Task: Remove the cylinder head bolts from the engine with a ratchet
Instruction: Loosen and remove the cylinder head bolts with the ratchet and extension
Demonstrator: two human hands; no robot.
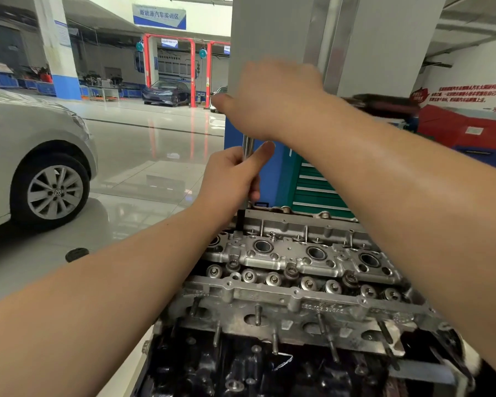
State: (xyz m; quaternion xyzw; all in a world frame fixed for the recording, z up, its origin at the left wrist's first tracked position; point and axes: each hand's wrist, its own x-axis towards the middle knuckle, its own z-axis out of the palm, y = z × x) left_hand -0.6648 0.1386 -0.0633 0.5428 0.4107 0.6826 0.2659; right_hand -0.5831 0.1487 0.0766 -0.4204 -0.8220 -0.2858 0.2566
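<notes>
A bare aluminium cylinder head (298, 270) sits on a dark engine block (241, 365) in front of me. A long chrome ratchet extension (247, 144) stands upright, its dark socket end (241, 217) going down into the head's far left corner. My left hand (229, 179) grips the shaft at mid height. My right hand (272, 98) is blurred and curled over the tool's top end, which it hides. Several bolt heads (291, 272) show along the head's middle row.
A silver car (35, 156) stands on the glossy floor to the left. A grey and blue pillar (269, 38) rises behind the engine, with a green drawer cabinet (315, 187) beside it. A red machine (467, 127) is at right. A small black object (76, 254) lies on the floor.
</notes>
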